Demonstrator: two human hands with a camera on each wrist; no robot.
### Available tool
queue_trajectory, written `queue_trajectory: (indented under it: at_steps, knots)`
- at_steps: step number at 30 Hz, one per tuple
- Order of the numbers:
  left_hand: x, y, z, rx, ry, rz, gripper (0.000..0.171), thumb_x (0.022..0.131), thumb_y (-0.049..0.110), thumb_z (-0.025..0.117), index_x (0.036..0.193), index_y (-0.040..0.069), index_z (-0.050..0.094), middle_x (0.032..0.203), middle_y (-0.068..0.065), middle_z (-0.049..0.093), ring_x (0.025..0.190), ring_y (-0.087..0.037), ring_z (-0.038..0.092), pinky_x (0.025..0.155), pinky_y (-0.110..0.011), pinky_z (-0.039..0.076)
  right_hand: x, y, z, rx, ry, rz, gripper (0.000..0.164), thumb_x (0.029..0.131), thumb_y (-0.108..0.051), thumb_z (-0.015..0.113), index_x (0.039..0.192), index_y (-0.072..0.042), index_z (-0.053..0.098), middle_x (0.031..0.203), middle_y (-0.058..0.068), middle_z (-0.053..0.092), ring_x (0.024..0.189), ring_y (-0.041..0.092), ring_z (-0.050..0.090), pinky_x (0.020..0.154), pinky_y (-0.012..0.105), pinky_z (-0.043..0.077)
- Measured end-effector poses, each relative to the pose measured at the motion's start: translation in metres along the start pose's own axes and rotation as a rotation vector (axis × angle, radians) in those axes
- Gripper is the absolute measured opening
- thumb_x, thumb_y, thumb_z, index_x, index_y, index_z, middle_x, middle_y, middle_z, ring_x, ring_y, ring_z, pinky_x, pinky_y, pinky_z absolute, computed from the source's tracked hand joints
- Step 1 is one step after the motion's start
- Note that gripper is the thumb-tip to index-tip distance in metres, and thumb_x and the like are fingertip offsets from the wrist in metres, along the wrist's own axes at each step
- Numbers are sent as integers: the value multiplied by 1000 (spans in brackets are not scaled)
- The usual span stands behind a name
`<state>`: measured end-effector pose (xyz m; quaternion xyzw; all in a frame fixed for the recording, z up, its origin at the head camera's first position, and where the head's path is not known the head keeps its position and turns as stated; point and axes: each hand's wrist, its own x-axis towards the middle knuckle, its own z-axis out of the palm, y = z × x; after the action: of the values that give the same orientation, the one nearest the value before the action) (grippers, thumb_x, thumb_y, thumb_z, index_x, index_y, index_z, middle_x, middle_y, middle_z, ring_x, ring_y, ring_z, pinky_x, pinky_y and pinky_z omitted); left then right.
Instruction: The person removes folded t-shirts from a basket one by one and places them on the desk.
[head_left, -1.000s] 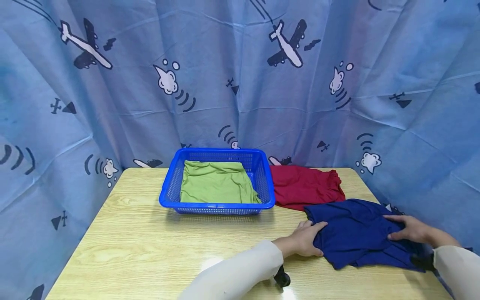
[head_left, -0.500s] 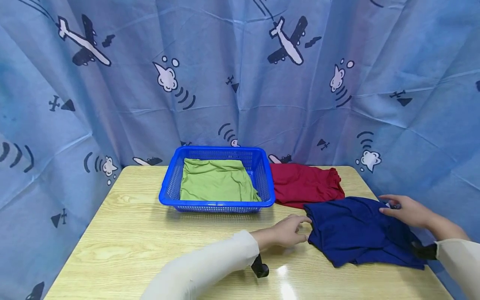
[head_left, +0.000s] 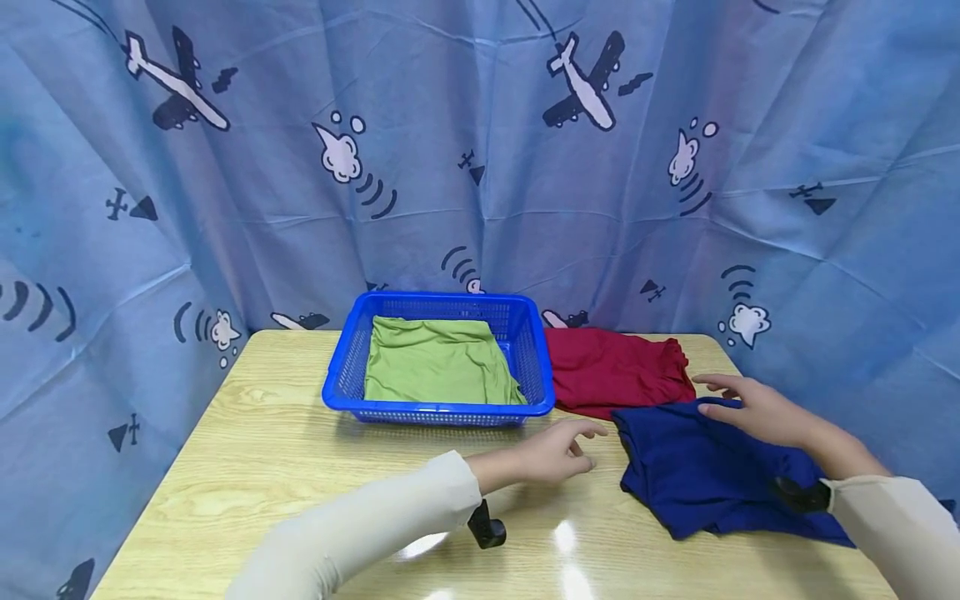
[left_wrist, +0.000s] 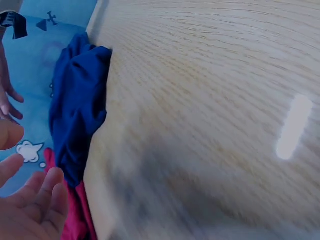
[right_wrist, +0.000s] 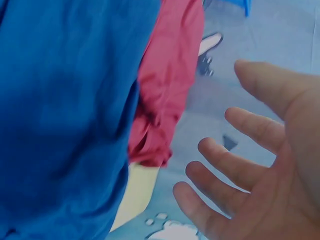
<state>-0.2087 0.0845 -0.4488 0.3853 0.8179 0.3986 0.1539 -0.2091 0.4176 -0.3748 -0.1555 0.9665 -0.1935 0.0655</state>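
Observation:
A dark blue cloth garment (head_left: 720, 475) lies rumpled on the right of the table, its far edge overlapping a folded red garment (head_left: 615, 371). My left hand (head_left: 551, 452) hovers over the wood just left of the blue garment, holding nothing, fingers loosely bent. Above the blue garment's far right part is my right hand (head_left: 765, 412), also holding nothing; the right wrist view shows its fingers (right_wrist: 225, 165) spread beside the cloth. In the left wrist view the left fingers (left_wrist: 47, 200) are relaxed and apart from the blue garment (left_wrist: 80, 100).
A blue plastic basket (head_left: 438, 408) stands at the table's back middle, with a folded green garment (head_left: 435, 362) inside. The red garment sits against the basket's right side. A blue curtain (head_left: 420, 167) printed with airplanes hangs right behind the wooden table (head_left: 262, 467).
Both hands have let go of the blue garment. The left hand has drawn back leftward; the right hand has lifted and moved left and away over the cloth.

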Motion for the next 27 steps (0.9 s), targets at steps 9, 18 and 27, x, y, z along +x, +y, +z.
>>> queue_trajectory:
  at_steps: [9, 18, 27]
  knots:
    - [-25, 5, -29, 10, 10, 27, 42, 98, 9, 61, 139, 12, 59, 139, -8, 61, 94, -2, 68, 78, -10, 51, 12, -38, 4, -2, 6, -126, 44, 98, -5, 62, 139, 5, 53, 139, 33, 54, 124, 53, 53, 96, 66, 50]
    - [-42, 7, -67, -88, 78, 9, 37, 99, 6, 58, 136, 12, 61, 139, -7, 62, 102, -11, 64, 81, -16, 51, 32, -71, 13, 49, -14, -161, 47, 99, -15, 63, 140, 5, 54, 140, 28, 57, 132, 52, 50, 106, 67, 43]
    - [-56, -10, -106, -152, 146, -40, 41, 99, 7, 55, 140, 7, 58, 143, -13, 60, 109, -22, 65, 80, -23, 53, 57, -108, 22, 81, 4, -178, 49, 99, -19, 64, 143, 0, 53, 141, 25, 58, 131, 47, 53, 106, 63, 46]
